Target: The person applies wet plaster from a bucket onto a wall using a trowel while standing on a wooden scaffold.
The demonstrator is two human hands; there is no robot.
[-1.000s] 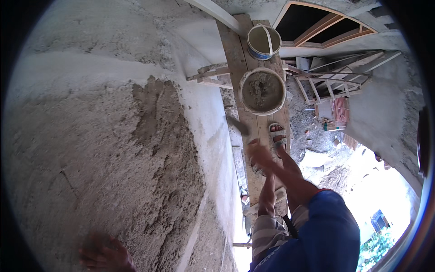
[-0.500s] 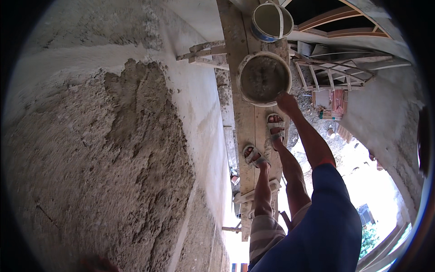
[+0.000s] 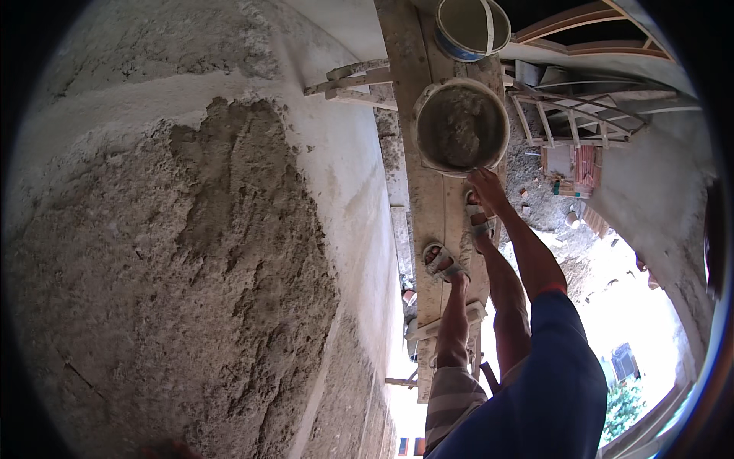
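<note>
Probably the step is scooping mortar (image 3: 459, 126), right hand (image 3: 484, 187) at bucket (image 3: 443, 169); grip of its fingers, and left hand's (image 3: 170, 450), I cannot tell; lifting next needs steadiness.

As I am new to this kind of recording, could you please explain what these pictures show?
There is no machine: a person works with bare hands, and every picture comes from a fisheye camera on their head, looking down, so straight edges bend. Sandalled feet stand on wooden planks beside a rough wall. On the planks sit a bucket of grey, mortar-like mix and, beyond it, a second bucket. The right hand is at the first bucket's near rim; whether it holds anything is unclear. Of the left hand, only a dark, blurred sliver shows at the lower edge.
</note>
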